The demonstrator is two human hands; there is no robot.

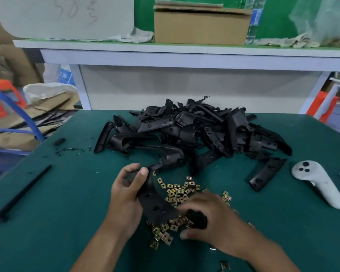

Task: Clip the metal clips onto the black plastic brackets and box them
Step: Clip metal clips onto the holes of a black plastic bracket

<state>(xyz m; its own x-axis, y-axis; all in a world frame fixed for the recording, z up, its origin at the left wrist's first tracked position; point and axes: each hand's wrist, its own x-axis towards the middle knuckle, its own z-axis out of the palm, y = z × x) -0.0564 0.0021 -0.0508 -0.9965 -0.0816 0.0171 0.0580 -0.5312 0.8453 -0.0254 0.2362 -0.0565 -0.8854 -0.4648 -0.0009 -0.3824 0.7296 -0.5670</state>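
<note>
My left hand (pixel 126 195) grips a curved black plastic bracket (pixel 155 203) by its upper end, thumb on top. The bracket's lower end points toward my right hand (pixel 210 220), which hovers, blurred, over a scatter of brass-coloured metal clips (pixel 177 191) on the green mat; its fingers are curled, and whether they pinch a clip I cannot tell. A big heap of black brackets (pixel 194 130) lies behind the clips. A cardboard box (pixel 200 26) stands on the shelf at the back.
A white handheld controller (pixel 318 183) lies at the right, with one loose black bracket (pixel 267 173) beside it. A long black strip (pixel 22 193) lies at the left edge of the green mat (pixel 67 193). Small black scraps (pixel 67 148) dot the left side.
</note>
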